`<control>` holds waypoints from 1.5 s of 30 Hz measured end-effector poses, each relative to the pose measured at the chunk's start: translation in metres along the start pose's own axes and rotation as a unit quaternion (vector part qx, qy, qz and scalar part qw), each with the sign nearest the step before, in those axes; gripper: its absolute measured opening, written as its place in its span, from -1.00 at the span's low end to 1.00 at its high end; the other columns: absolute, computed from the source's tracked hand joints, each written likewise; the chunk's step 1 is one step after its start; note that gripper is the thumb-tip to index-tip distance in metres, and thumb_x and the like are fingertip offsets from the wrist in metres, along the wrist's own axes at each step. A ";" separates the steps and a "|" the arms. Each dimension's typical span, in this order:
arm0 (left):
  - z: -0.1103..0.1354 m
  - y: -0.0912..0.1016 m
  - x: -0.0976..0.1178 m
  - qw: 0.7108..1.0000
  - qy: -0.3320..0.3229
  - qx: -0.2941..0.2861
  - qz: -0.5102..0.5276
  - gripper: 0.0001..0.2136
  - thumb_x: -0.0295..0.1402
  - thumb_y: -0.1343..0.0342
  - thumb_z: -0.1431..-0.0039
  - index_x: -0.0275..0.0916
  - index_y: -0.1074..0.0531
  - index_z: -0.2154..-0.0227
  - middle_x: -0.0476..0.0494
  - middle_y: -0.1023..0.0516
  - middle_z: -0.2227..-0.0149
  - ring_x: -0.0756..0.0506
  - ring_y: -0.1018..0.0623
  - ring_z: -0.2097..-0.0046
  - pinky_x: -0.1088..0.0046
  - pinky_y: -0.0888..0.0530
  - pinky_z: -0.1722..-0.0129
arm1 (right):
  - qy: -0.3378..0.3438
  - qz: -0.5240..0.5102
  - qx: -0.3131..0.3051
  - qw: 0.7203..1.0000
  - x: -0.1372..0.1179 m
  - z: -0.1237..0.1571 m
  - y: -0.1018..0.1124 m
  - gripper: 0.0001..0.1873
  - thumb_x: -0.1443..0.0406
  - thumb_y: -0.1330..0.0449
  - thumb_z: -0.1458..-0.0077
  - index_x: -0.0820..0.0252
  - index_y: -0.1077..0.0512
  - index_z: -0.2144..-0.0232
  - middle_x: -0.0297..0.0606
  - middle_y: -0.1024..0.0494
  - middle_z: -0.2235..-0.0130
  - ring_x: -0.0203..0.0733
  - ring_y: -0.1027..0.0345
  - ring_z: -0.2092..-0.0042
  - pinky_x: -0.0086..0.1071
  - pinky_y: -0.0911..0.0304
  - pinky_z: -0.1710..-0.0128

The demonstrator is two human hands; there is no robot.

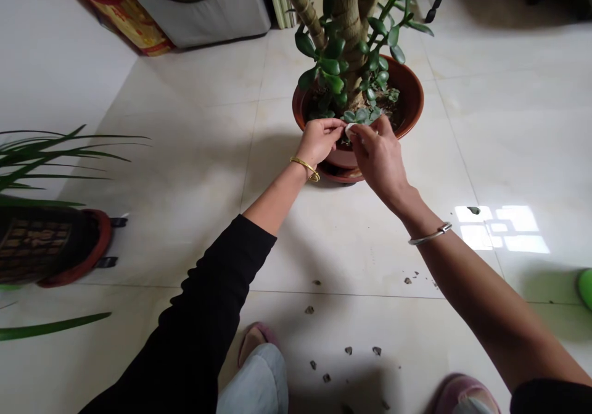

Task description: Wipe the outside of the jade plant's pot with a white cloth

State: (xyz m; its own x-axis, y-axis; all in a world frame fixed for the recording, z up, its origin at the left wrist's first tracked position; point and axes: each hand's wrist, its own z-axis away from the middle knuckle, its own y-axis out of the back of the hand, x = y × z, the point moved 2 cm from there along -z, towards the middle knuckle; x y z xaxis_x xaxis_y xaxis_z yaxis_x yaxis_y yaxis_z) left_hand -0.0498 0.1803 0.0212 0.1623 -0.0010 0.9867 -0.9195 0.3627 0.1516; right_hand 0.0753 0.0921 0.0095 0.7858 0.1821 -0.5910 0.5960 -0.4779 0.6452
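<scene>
A jade plant (345,44) with thick stems and fleshy green leaves grows in a round red-brown pot (409,96) on the tiled floor. Both hands meet at the pot's near rim, by a cluster of low leaves (363,115). My left hand (319,141), with a gold bangle on the wrist, has its fingers pinched together at a leaf. My right hand (377,155), a silver bangle on its wrist, pinches a small white piece (350,128), which looks like a cloth or pad, against the leaves.
Small dark bits of debris (345,349) lie scattered on the pale floor tiles in front of my knees and slippers. A second potted plant (55,241) with long narrow leaves stands at the left. A grey appliance (208,7) stands at the back. A green object (585,287) is at the right edge.
</scene>
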 end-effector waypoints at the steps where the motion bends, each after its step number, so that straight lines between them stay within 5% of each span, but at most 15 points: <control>1: 0.000 0.000 0.000 1.000 0.001 0.000 -0.002 -0.82 -0.56 -0.17 -0.25 -0.21 -0.59 0.41 0.02 -0.55 0.51 0.11 -0.31 0.56 0.63 -0.31 0.53 | 0.005 -0.001 -0.013 1.000 -0.001 0.001 0.000 -0.74 0.16 -0.07 -0.40 0.01 -0.55 0.11 -0.12 -0.45 0.10 -0.08 -0.43 0.21 -0.10 -0.45 0.14; 4: 0.000 0.001 0.000 1.000 0.006 0.002 -0.008 -0.82 -0.55 -0.15 -0.25 -0.20 -0.57 0.41 0.04 -0.51 0.53 0.10 -0.33 0.56 0.59 -0.34 0.49 | 0.023 -0.008 -0.033 0.999 0.002 0.008 0.008 -0.74 0.16 -0.08 -0.40 0.05 -0.56 0.11 -0.13 -0.45 0.13 -0.08 -0.43 0.20 -0.12 -0.44 0.13; 11: 0.009 -0.003 0.009 0.998 0.059 -0.012 0.013 -0.88 -0.49 -0.16 -0.30 -0.17 -0.50 0.16 -0.05 -0.66 0.30 0.10 -0.44 0.54 0.55 -0.39 0.45 | -0.009 -0.011 0.095 0.995 0.040 0.011 0.039 -0.67 0.03 -0.07 -0.42 0.04 -0.53 0.09 -0.15 -0.44 0.14 -0.07 -0.42 0.16 -0.07 -0.44 0.08; 15: 0.020 -0.009 0.014 0.989 0.130 -0.030 0.071 -0.85 -0.43 -0.18 -0.31 -0.13 -0.45 0.09 -0.10 -0.69 0.19 0.08 -0.55 0.51 0.58 -0.35 0.52 | 0.001 -0.008 0.086 0.996 0.041 0.002 0.034 -0.64 0.01 -0.02 -0.44 0.03 -0.51 0.07 -0.14 -0.45 0.12 -0.03 -0.44 0.12 -0.04 -0.43 0.06; 24: 0.021 -0.012 0.015 0.935 0.206 0.016 0.290 -0.85 -0.55 -0.12 -0.37 -0.17 -0.49 0.28 0.03 -0.58 0.34 0.14 -0.65 0.30 0.75 -0.45 0.47 | 0.029 -0.012 0.042 0.999 0.024 -0.012 0.022 -0.56 -0.06 0.03 -0.44 -0.01 -0.50 0.00 -0.08 -0.43 0.05 0.03 -0.45 0.07 -0.03 -0.47 0.11; 35: 0.020 -0.010 0.015 0.920 0.225 0.004 0.321 -0.78 -0.45 -0.07 -0.43 -0.20 -0.44 0.40 -0.03 -0.60 0.31 0.15 -0.54 0.42 0.68 -0.35 0.59 | 0.017 0.027 -0.022 0.999 0.019 -0.009 0.013 -0.61 -0.01 0.02 -0.45 0.01 -0.51 0.04 -0.09 -0.44 0.06 0.01 -0.47 0.13 -0.05 -0.47 0.14; 45: 0.016 -0.009 0.011 0.932 0.207 0.008 0.296 -0.91 -0.40 -0.20 -0.36 -0.20 -0.48 0.32 -0.08 -0.65 0.26 0.08 -0.66 0.29 0.69 -0.38 0.56 | 0.042 0.017 0.005 0.999 0.020 -0.013 0.020 -0.67 0.02 -0.04 -0.43 0.01 -0.52 0.11 -0.13 -0.45 0.12 -0.05 -0.45 0.16 -0.11 -0.47 0.15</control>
State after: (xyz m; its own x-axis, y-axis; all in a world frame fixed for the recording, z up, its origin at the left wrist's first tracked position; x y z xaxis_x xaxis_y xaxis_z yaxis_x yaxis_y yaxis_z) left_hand -0.0451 0.1619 0.0320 -0.2544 0.5564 0.7910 -0.8962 0.1718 -0.4090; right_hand 0.1049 0.0973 0.0166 0.8172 0.2369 -0.5255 0.5671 -0.4934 0.6595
